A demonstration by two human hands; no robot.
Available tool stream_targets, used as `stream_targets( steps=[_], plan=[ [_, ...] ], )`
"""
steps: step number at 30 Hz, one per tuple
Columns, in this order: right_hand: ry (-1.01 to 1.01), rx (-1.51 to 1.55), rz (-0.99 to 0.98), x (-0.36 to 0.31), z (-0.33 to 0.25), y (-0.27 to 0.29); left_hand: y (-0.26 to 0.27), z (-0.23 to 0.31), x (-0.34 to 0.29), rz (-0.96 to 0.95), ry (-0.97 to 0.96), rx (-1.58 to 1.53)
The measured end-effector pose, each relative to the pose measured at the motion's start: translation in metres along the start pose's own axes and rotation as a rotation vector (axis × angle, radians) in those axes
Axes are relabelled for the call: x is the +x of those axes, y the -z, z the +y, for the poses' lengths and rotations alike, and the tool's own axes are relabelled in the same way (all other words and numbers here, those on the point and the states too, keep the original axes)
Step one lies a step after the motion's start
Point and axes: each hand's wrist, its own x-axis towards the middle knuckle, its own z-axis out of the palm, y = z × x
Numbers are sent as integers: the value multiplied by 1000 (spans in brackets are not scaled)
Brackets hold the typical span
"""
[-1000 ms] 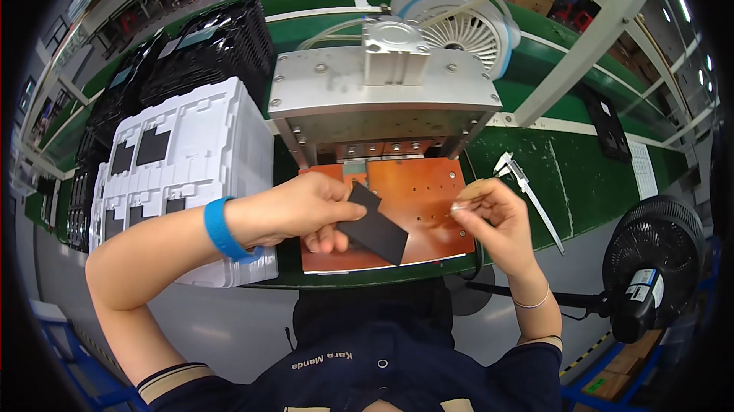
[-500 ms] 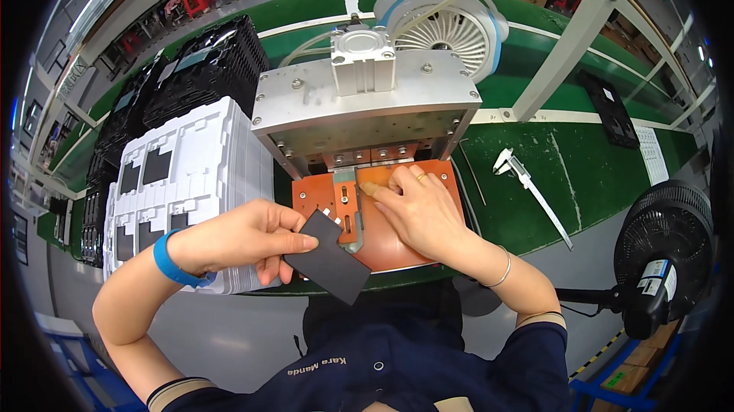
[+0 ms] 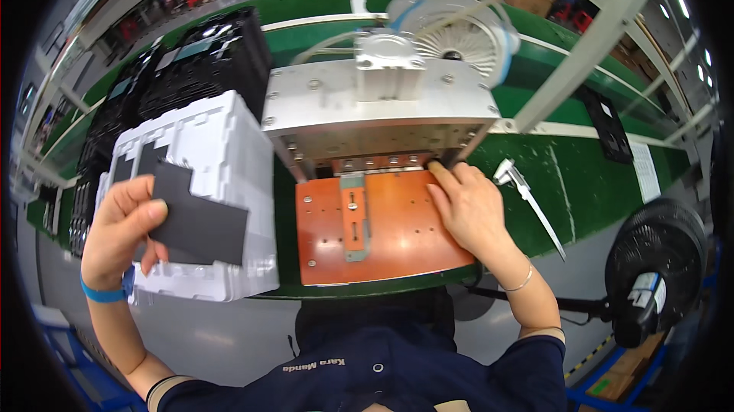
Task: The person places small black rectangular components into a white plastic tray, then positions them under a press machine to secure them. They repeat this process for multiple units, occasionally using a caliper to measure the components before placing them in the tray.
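My left hand is closed on a flat black L-shaped piece, thumb on top. Tiny tabs show at its upper edge, and it hangs over the stack of white trays. My right hand rests at the right side of an orange base plate, its index finger reaching under the metal press. The thumb is apart from that finger, and nothing shows between them. Along the plate's left half runs a narrow orange-and-grey fixture strip with slots and a screw.
Black trays are stacked behind the white ones. A caliper lies right of the press, near a metal post. A white fan stands behind the press; a black fan is at the right.
My left hand has carried the black piece left, off the fixture and over the white trays. My right hand has shifted right, from beside the strip to the plate's right side.
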Motion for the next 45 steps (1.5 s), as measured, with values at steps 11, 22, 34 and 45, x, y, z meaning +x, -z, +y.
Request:
stream_targets(
  steps=[11, 22, 34, 45],
  plan=[
    [124, 357, 348, 4, -26, 8, 89, -38, 62, 398, 81, 164],
    [562, 572, 183, 72, -120, 34, 86, -42, 42, 723, -393, 947],
    [431, 276, -175, 227, -299, -73, 56, -96, -7, 450, -700, 1275],
    [192, 711, -211, 235, -331, -60, 59, -87, -11, 567, -804, 1425]
  ],
)
